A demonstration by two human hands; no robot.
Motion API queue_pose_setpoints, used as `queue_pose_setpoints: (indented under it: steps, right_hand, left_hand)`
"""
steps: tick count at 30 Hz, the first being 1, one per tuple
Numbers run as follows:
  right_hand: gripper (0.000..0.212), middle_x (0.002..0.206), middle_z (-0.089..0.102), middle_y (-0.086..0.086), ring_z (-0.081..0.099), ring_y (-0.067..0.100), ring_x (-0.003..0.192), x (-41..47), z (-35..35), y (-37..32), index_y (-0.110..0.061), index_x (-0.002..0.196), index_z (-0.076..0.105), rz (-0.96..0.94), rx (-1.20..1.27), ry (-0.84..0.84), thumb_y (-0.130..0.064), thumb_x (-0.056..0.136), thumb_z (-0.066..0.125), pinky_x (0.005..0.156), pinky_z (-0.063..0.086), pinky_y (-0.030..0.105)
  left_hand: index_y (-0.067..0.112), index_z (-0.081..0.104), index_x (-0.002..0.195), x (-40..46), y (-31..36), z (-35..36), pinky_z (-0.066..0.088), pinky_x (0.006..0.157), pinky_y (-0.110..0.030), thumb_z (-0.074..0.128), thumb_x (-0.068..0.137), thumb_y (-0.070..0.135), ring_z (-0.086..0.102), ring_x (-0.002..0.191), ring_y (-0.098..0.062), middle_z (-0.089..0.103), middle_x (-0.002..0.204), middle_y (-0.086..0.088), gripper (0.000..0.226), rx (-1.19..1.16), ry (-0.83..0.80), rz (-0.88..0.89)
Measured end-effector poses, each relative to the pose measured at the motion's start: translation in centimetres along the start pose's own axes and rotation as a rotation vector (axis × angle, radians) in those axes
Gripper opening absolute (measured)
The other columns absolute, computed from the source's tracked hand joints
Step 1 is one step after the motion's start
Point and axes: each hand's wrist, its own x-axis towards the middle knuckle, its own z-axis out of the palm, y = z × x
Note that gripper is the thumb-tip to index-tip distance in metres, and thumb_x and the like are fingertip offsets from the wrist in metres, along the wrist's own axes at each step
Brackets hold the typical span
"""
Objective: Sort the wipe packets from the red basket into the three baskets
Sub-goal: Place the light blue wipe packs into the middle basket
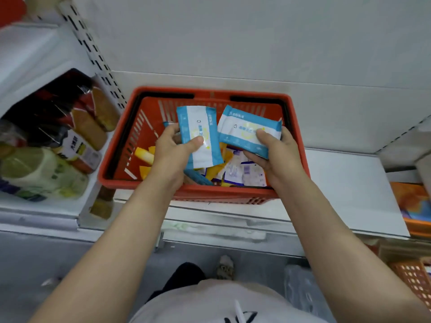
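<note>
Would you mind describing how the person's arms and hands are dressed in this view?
Both forearms are bare to the frame's edge: no sleeves show, and the left hand and right hand wear no gloves, rings, watches or bracelets.

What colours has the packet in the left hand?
The packet in the left hand is white with blue borders, seen in the head view.

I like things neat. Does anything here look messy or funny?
A little. The packets left in the red basket lie jumbled, overlapping at odd angles. The two blue-and-white packets, one in the left hand and one in the right hand, look undamaged. Nothing has spilled.
</note>
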Motion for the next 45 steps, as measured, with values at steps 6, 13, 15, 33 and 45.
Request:
queue_pose_setpoints:
  steps: [6, 13, 15, 33, 45]
  right_hand:
    - [0.022, 0.107, 0.072, 0.011, 0.072, 0.028, 0.096, -3.9, -2.1, 0.8, -0.007, 0.108, 0.061, -0.066, -0.028, 0.021, -0.012, 0.089, 0.071, 0.079, 0.061, 0.044]
    - [0.04, 0.117, 0.068, 0.011, 0.072, 0.03, 0.098, -12.0, -7.1, 1.1, -0.018, 0.115, 0.054, -0.175, -0.139, -0.003, -0.002, 0.083, 0.073, 0.08, 0.059, 0.047]
    - [0.035, 0.113, 0.07, 0.01, 0.072, 0.029, 0.097, -15.2, -9.3, 2.0, -0.015, 0.114, 0.058, -0.163, -0.162, 0.016, -0.004, 0.084, 0.073, 0.081, 0.06, 0.049]
    - [0.035, 0.11, 0.072, 0.011, 0.073, 0.024, 0.093, -28.0, -35.7, 2.1, -0.007, 0.116, 0.062, -0.103, -0.096, 0.356, -0.01, 0.084, 0.076, 0.083, 0.06, 0.045]
    - [0.025, 0.108, 0.071, 0.013, 0.072, 0.025, 0.087, -23.5, -63.5, -5.8, -0.02, 0.098, 0.059, -0.02, -0.24, 0.408, -0.012, 0.082, 0.077, 0.078, 0.06, 0.041]
  left_hand:
    - [0.008, 0.058, 0.114, -4.6, 0.1, -0.1, 0.058, 0.085, -0.048, 0.067, 0.092, 0.012, 0.071, 0.098, -0.029, 0.071, 0.109, -0.011, 0.024, -0.144, 0.107, 0.008]
    - [0.011, 0.063, 0.113, -14.4, -1.9, 0.2, 0.058, 0.08, -0.036, 0.069, 0.091, 0.011, 0.072, 0.097, -0.021, 0.073, 0.107, -0.006, 0.022, -0.191, 0.04, 0.101]
    - [0.007, 0.057, 0.123, -18.2, -3.0, 0.1, 0.06, 0.077, -0.039, 0.07, 0.089, 0.005, 0.071, 0.101, -0.023, 0.072, 0.113, -0.008, 0.037, -0.23, 0.017, 0.072]
    - [0.003, 0.05, 0.109, -36.6, -9.9, 15.8, 0.061, 0.072, -0.035, 0.074, 0.084, 0.0, 0.074, 0.086, -0.021, 0.065, 0.112, -0.017, 0.034, -0.127, -0.221, -0.14]
    - [0.003, 0.059, 0.123, -45.3, -19.7, 44.8, 0.061, 0.075, -0.038, 0.067, 0.087, -0.004, 0.074, 0.093, -0.026, 0.073, 0.108, -0.012, 0.037, -0.098, -0.318, -0.321]
